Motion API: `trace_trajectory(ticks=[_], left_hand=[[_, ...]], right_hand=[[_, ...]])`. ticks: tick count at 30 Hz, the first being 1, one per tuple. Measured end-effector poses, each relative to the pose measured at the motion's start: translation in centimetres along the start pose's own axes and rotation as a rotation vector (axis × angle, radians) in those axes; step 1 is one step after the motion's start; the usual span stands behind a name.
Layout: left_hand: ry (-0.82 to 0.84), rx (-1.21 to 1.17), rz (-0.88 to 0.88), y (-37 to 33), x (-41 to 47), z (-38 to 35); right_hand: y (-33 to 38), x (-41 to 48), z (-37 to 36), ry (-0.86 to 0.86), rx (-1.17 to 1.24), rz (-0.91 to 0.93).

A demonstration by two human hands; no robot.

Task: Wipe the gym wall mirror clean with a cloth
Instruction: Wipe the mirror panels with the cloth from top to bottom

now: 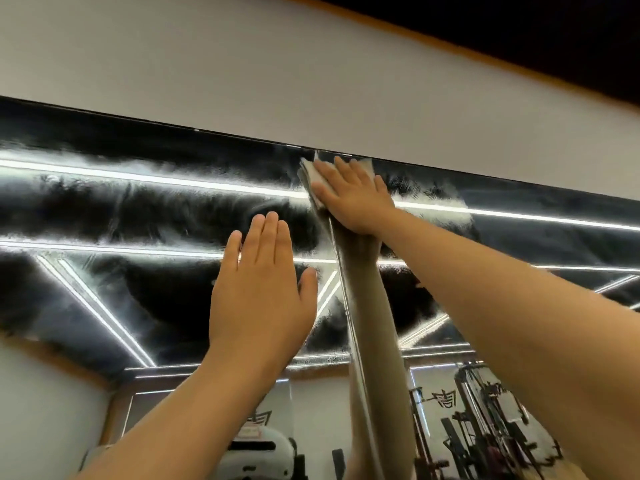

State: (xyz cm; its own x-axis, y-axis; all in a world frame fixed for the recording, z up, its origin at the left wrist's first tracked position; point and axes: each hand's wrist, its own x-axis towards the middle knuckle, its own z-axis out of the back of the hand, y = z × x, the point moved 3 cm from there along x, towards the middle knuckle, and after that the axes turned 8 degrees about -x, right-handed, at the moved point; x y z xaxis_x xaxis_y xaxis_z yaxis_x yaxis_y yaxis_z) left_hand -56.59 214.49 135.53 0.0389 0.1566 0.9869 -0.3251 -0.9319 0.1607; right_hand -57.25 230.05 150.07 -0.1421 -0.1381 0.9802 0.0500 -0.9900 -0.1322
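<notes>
The wall mirror [145,216] runs across the view, its upper part covered in streaky, hazy smears. My right hand [353,195] presses a pale folded cloth [311,174] flat against the glass just under the mirror's top edge, at a vertical seam [341,292] between two panes. Its fingers lie straight over the cloth. My left hand [259,289] is raised lower and to the left, fingers straight and together, palm toward the glass; whether it touches the glass I cannot tell. My right arm's reflection shows below the cloth.
Above the mirror is a plain white wall [242,81], then a dark ceiling [519,36] at top right. The glass reflects ceiling light strips and, at the lower right, gym machines [485,420].
</notes>
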Motion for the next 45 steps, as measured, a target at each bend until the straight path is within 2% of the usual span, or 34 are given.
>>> trace_trajectory(ticks=[5,11,14,18,21,27,31,33,40,45], left_hand=[[0.003,0.0,-0.012,0.2,0.0,0.2],[0.0,-0.008,-0.014,0.0,-0.1,0.1],[-0.009,-0.006,-0.008,0.0,0.0,0.1],[-0.002,-0.018,0.001,-0.1,0.0,0.1],[0.022,-0.011,-0.002,0.0,-0.1,0.1],[0.027,-0.012,-0.011,0.2,0.0,0.3],[0.003,-0.107,-0.017,0.1,0.0,0.8],[-0.016,-0.125,-0.032,-0.1,-0.8,1.1],[-0.05,-0.066,-0.179,-3.1,-9.0,-0.1],[-0.028,-0.031,-0.131,-3.0,-11.6,-1.7]], right_hand=[[-1.6,2.2,0.2,-0.032,0.025,-0.033],[-12.3,-1.6,-0.2,-0.07,0.004,-0.331],[-17.0,-5.1,-0.8,-0.027,0.043,-0.455],[-15.5,-7.9,-1.5,-0.027,0.008,-0.466],[-10.2,-9.0,-1.5,-0.003,-0.025,-0.322],[2.8,-12.8,-1.9,-0.032,0.021,0.101],[2.3,-13.4,-1.8,-0.011,0.053,0.148],[0.1,-13.4,-1.8,0.01,0.06,0.108],[-11.7,-16.0,-2.7,0.034,0.019,-0.232],[-14.6,-18.8,-2.8,0.023,0.007,-0.426]])
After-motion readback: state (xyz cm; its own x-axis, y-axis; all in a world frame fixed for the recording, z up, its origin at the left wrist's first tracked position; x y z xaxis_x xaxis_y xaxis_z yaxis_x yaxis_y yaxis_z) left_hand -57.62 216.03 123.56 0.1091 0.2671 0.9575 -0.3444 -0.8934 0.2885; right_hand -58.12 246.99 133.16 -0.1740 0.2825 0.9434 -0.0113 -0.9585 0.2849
